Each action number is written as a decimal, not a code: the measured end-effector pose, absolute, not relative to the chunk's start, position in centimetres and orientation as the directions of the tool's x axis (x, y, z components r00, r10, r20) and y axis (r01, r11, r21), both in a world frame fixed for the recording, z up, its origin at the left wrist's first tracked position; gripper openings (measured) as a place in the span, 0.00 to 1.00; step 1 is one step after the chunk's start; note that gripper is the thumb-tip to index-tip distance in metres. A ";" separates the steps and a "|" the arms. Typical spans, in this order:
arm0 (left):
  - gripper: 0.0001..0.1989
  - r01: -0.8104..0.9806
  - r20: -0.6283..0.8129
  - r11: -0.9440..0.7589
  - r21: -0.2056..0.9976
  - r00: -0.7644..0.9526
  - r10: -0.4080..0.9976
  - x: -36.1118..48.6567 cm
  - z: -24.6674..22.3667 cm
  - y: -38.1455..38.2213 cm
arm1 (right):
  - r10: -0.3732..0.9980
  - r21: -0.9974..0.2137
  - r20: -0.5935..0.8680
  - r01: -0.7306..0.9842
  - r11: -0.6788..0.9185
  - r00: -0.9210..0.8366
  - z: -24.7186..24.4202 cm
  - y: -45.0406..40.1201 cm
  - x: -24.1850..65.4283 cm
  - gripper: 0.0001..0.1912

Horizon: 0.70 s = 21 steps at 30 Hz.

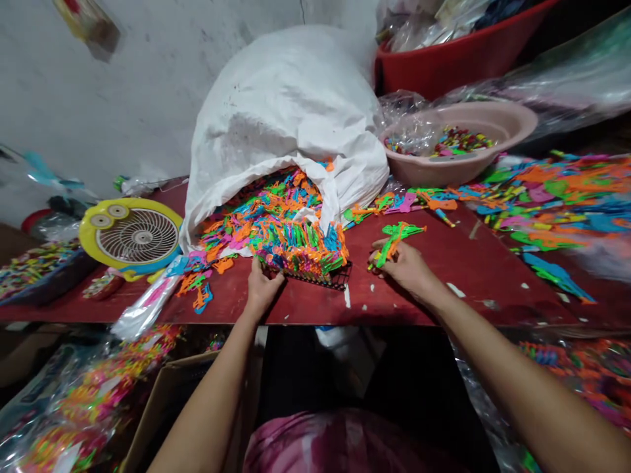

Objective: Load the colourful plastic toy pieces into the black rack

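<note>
My left hand [263,289] is closed on the near left corner of a black grid rack [338,278]. Rows of small colourful plastic toy pieces [300,246] stand packed on that rack, in green, orange, blue and pink. To the right of it, my right hand [409,268] is closed around a few green and orange plastic toy pieces [394,240], held just above the red table [305,305]. Their exact kind is too small to make out. Behind the rack, a white woven sack [290,98] spills a heap of similar pieces [286,190] from its mouth.
A yellow fan [140,235] stands at the left. Behind on the right are a pink basin [458,167] with small parts and a red tub [444,66]. More loose pieces [557,197] cover the table's right side. A cardboard box [152,407] sits below the front edge.
</note>
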<state>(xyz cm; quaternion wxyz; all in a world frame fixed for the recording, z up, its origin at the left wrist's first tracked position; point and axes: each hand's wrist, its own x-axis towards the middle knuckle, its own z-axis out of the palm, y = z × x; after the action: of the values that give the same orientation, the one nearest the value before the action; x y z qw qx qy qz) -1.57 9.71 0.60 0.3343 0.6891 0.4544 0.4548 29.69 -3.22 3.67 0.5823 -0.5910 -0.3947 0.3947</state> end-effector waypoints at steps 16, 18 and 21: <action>0.28 0.107 0.264 -0.307 0.946 0.298 0.917 -1.1 0.6 14.0 | 0.943 -0.988 0.105 0.141 0.063 0.315 2.9 -2.5 27.5 0.15; 0.26 0.144 0.261 -0.317 0.938 0.311 0.914 -1.0 0.9 14.1 | 0.939 -0.985 0.108 0.165 0.055 0.328 2.8 -2.3 27.4 0.13; 0.27 0.320 0.269 -0.327 0.889 0.211 0.940 -0.9 0.9 13.0 | 0.942 -0.986 0.113 0.156 0.066 0.317 2.7 -1.9 27.4 0.14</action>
<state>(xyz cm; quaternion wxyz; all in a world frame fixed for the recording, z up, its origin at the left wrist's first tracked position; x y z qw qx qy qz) -0.85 13.04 0.92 0.3589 0.6905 0.4560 0.4318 27.38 -1.91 2.66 0.5603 -0.5868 -0.4679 0.3505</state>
